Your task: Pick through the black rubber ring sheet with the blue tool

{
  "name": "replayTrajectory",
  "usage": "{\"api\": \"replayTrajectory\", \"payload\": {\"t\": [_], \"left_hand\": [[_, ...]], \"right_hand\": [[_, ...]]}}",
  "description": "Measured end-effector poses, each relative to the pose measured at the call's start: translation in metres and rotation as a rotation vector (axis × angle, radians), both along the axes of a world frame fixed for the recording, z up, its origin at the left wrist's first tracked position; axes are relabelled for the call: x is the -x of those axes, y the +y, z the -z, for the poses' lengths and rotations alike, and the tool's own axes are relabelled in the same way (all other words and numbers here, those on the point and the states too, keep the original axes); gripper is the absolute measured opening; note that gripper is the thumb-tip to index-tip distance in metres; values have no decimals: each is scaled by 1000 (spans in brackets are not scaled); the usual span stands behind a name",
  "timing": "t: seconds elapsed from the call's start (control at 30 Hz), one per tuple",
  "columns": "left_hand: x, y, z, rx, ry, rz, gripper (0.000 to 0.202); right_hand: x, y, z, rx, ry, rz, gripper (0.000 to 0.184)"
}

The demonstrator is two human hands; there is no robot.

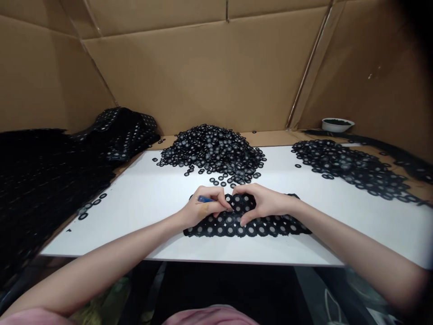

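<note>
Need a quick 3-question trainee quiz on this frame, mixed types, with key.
1. True or false: the left hand holds a blue tool.
2. Multiple choice: where is the white bowl? A) far right, at the back B) near left corner C) front centre
3. Fill in: the right hand rests on a black sheet of joined ____.
Key: 1 true; 2 A; 3 rings.

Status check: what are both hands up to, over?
Left hand gripping blue tool. Right hand on black ring sheet. Loose ring pile beyond, apart.
</note>
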State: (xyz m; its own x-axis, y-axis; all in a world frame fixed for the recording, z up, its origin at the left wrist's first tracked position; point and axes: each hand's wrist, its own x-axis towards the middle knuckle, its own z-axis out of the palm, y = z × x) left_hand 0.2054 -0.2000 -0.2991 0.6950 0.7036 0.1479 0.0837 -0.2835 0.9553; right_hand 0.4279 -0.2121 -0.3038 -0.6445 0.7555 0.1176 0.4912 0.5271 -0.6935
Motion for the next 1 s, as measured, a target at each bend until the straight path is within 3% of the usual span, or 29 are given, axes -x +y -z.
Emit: {"api": "replayTrajectory", "payload": {"t": [0.37,0.6,0.8,1.0], "left_hand": [[0,-3,8,-16,17,68,9],[-1,-2,0,-64,73,118,11],[-6,1,-10,50,109,170,10],[-7,4,-10,125,95,189,9]], "right_hand": [[0,-1,-2,67,82,-36,45],[1,1,0,71,100,-47,44],[1,0,-2,76,119,-72,39],[1,0,-2,75,133,-86,39]]}}
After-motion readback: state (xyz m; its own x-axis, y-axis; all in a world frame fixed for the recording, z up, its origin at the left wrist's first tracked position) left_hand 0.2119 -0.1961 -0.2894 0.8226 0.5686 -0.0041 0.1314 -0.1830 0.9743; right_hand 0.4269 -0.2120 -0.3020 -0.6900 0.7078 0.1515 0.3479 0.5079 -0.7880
